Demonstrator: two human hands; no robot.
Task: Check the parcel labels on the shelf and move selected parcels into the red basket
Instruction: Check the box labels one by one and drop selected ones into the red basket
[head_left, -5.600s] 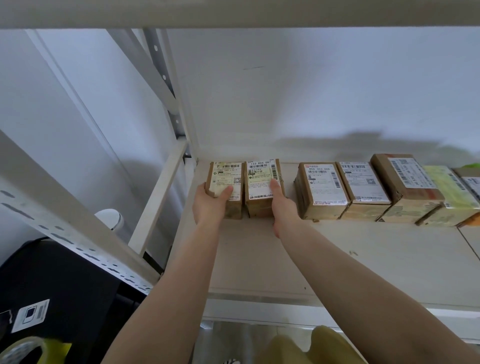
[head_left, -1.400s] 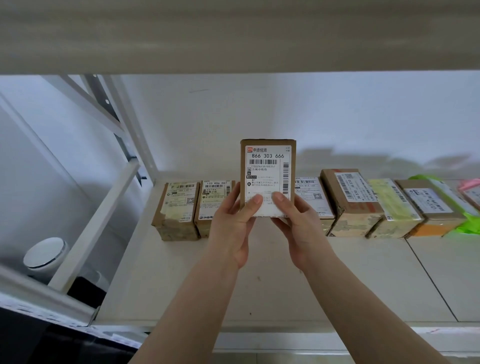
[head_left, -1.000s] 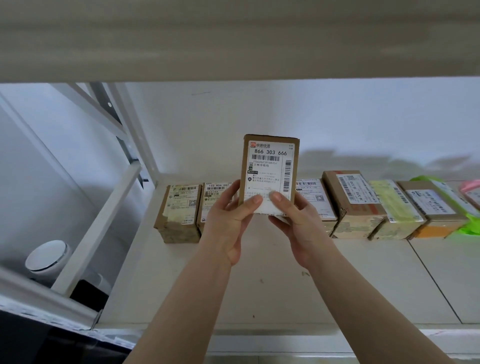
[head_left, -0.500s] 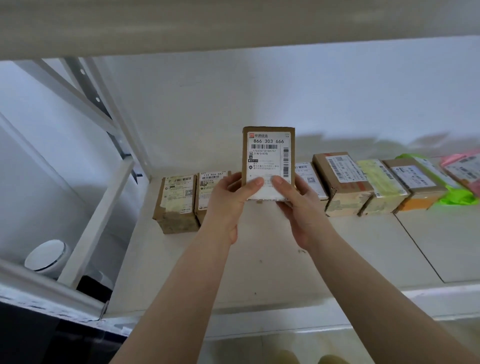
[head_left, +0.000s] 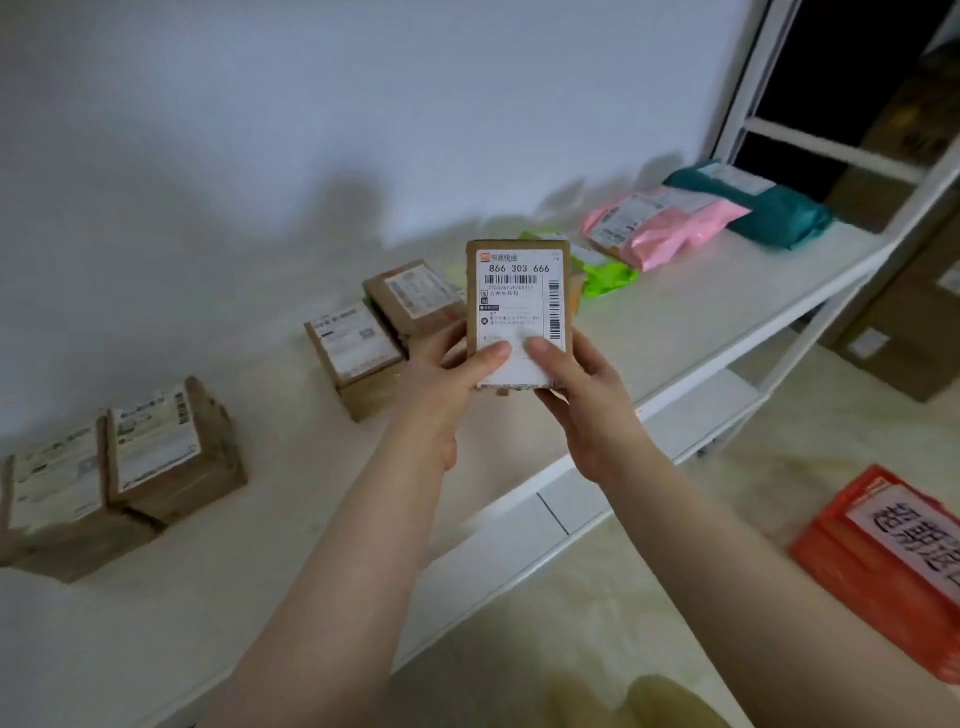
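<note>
I hold a small cardboard parcel (head_left: 519, 291) upright above the white shelf (head_left: 701, 322), its white label reading 866 303 666 facing me. My left hand (head_left: 447, 384) grips its lower left edge and my right hand (head_left: 576, 395) its lower right edge, both thumbs on the label. The red basket (head_left: 878, 561) stands on the floor at the lower right, with a white sign on its side. Two brown parcels (head_left: 150, 457) sit at the shelf's left end, and two more (head_left: 363, 348) lie behind my left hand.
Further right on the shelf lie a green bag (head_left: 605, 273), a pink bag (head_left: 670, 223) and a teal bag (head_left: 769, 202). The shelf's white upright (head_left: 743, 93) rises at the right end. Cardboard boxes (head_left: 914, 332) stand on the floor beyond it.
My view has swung right and tilted, so the red basket and the shelf's right end have come into sight. Both hands have kept the parcel upright in front of me.
</note>
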